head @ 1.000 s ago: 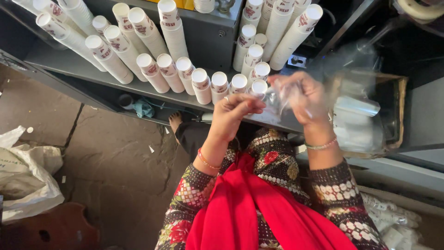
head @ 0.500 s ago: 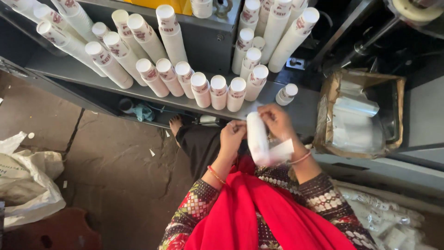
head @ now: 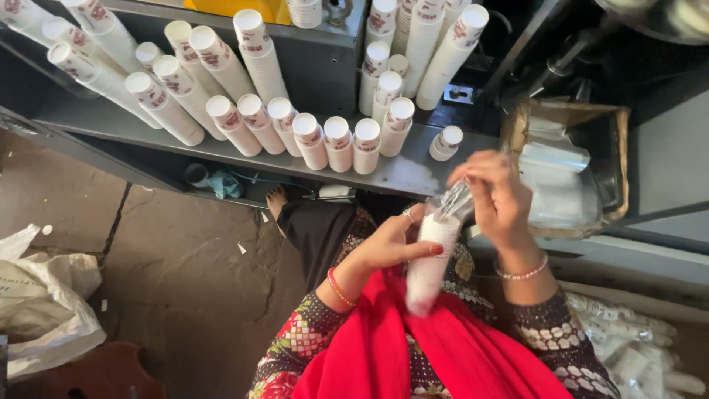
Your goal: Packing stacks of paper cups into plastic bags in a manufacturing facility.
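My left hand (head: 390,244) grips a white stack of paper cups (head: 428,262) wrapped in a clear plastic sleeve, held upright over my lap. My right hand (head: 498,196) pinches the clear plastic sleeve's open top (head: 454,203) just above the stack. Both hands sit in front of a grey metal shelf (head: 413,174). A red cloth (head: 413,355) lies over my lap below the stack.
Several stacks of white paper cups (head: 310,140) lean in rows on the shelf, with a short stack (head: 446,142) alone at the right. A cardboard box with clear plastic bags (head: 565,166) stands to the right. A white sack (head: 40,295) lies on the stone floor at left.
Both hands have come back from the shelf toward my lap. The sleeved stack now hangs upright in my left hand, and my right hand has risen to the sleeve's top.
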